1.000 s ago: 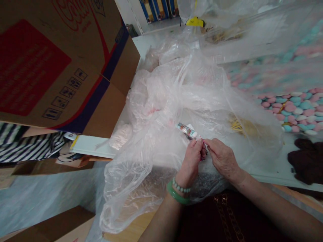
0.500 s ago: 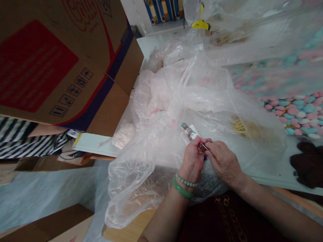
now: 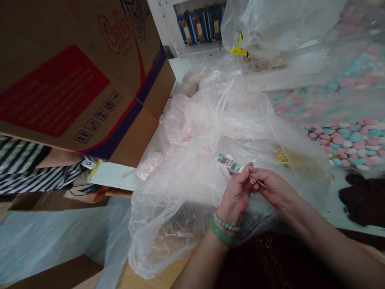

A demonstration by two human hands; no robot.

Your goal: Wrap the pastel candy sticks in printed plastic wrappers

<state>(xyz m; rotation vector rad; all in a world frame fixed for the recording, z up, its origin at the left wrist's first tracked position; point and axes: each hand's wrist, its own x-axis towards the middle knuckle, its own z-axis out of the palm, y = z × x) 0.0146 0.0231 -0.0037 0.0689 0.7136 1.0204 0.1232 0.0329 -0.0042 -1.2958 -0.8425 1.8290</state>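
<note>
My left hand (image 3: pixel 236 192), with a beaded bracelet and a green bangle at its wrist, is closed on a small printed wrapper (image 3: pixel 229 163) in white, brown and teal. The wrapper's upper end sticks out past my thumb. Right beside it, my right hand (image 3: pixel 275 185) pinches a thin pale stick (image 3: pixel 259 183) at the wrapper's lower end. My fingers hide where stick and wrapper meet. Under both hands lies a large crumpled clear plastic bag (image 3: pixel 192 180), with pinkish contents showing faintly through it.
A big printed carton (image 3: pixel 126 92) stands at left, a person in a striped sleeve (image 3: pixel 27 164) behind it. Yellow twist ties (image 3: pixel 282 157) show through plastic. Pink, blue and white candies (image 3: pixel 345 140) lie right, near a dark brown cloth-like item (image 3: pixel 362 198). Blue boxes (image 3: pixel 198 26) stand behind.
The wrapper has turned so its printed face shows more. Both hands have shifted slightly right, and more of the stick shows between my fingers. The view has tilted up a little.
</note>
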